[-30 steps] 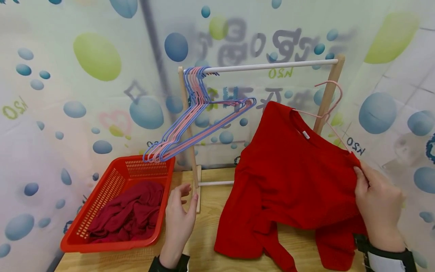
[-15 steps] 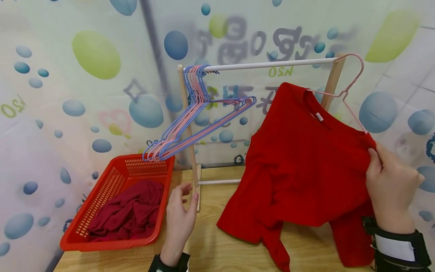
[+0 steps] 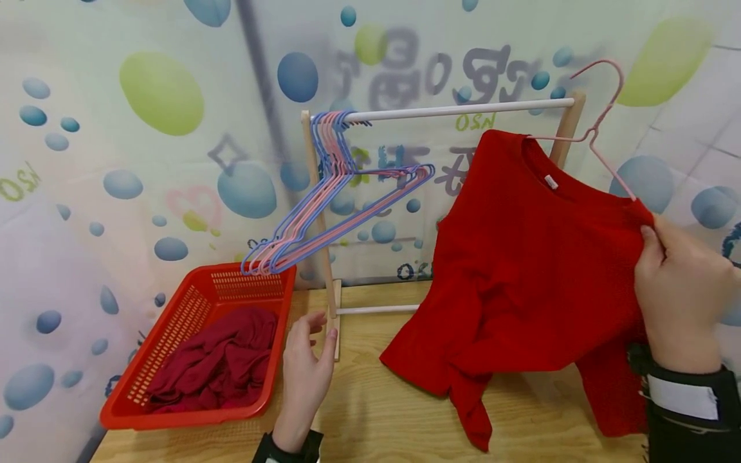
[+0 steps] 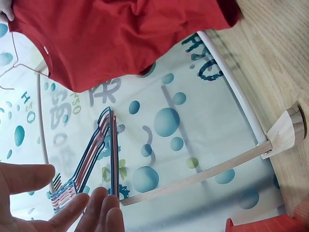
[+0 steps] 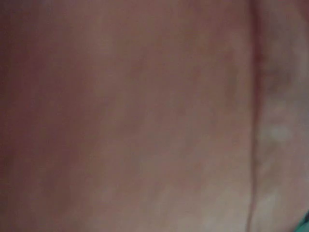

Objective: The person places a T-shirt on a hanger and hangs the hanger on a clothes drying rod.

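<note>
My right hand (image 3: 683, 289) pinches the shoulder of a red long-sleeved top (image 3: 538, 257), held up at the right of the head view. Inside its neckline sits a pink wire hanger (image 3: 595, 132), whose hook stands free in the air near the rack's right post. My left hand (image 3: 308, 373) hovers over the table beside the basket, fingers loosely bent and holding nothing; the left wrist view shows its thumb and fingers (image 4: 72, 212) apart. Skin blurs the whole right wrist view, so the grip does not show there.
Blue and pink hangers (image 3: 330, 193) hang bunched at the left end of the white rack rail (image 3: 463, 112). Below them, a red plastic basket (image 3: 191, 421) holds a crumpled dark red garment (image 3: 226, 360). Both stand on a wooden table (image 3: 359, 411) before a patterned curtain.
My right hand has risen and moved right, lifting the top and its hanger. The hook rose from below the rail to above its level. My left hand has stayed put.
</note>
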The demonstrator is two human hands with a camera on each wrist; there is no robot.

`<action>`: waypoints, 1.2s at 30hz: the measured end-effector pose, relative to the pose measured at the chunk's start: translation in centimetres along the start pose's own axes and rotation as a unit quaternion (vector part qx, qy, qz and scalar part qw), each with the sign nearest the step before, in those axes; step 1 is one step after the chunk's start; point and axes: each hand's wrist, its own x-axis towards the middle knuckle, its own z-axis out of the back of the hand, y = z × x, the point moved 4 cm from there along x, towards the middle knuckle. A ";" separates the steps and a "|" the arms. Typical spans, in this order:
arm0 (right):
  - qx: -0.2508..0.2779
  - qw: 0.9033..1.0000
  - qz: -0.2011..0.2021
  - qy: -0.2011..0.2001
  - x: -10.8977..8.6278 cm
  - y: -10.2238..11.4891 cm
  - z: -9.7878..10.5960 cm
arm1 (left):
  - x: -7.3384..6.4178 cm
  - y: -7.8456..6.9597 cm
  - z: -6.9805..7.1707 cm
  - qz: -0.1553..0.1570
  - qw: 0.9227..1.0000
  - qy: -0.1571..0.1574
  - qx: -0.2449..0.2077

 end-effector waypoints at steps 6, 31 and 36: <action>-0.022 1.000 0.020 0.006 0.6 0.9 -0.3 | -0.1 0.2 0.1 0.002 1.000 0.000 -0.006; -0.050 0.993 0.025 0.102 2.8 2.4 -1.4 | 0.0 0.5 0.5 -0.003 1.000 -0.006 -0.013; -0.042 0.993 0.045 0.100 2.5 2.3 -1.7 | 0.0 0.6 0.5 -0.001 1.000 -0.006 -0.013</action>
